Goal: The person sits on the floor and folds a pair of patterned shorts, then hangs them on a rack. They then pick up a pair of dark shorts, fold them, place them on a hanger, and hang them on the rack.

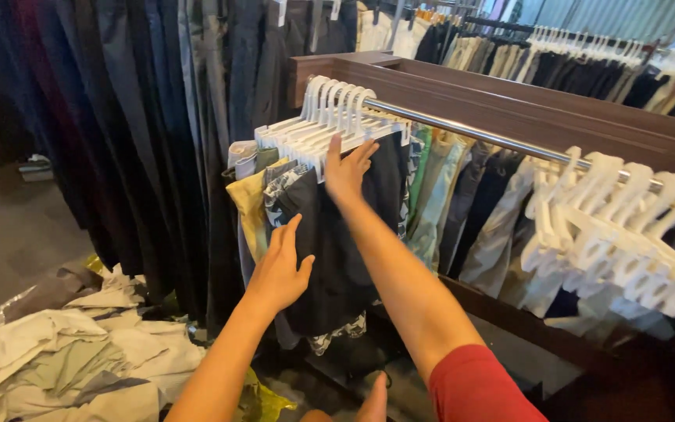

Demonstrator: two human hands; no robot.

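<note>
Head view: a clothes rack seen from above, both bare arms reaching toward it.
Rail: a metal rail (462, 129) runs from upper left to right along a dark wooden frame (525, 101).
Left hangers: a tight bunch of white plastic hangers (330, 117) sits at the rail's left end, carrying shorts.
Dark shorts: black shorts (345, 242) hang at the front of that bunch, a yellow pair (250, 211) just beside them on the left.
Right hand (347, 168): grip apart, fingers spread, fingertips touching the hangers above the black shorts.
Left hand (279, 273): grip apart, palm flat against the black shorts' left edge.
Right hangers: empty white hangers (619, 227) crowd the rail's right end.
Floor: a heap of pale garments (80, 359) lies at lower left.
</note>
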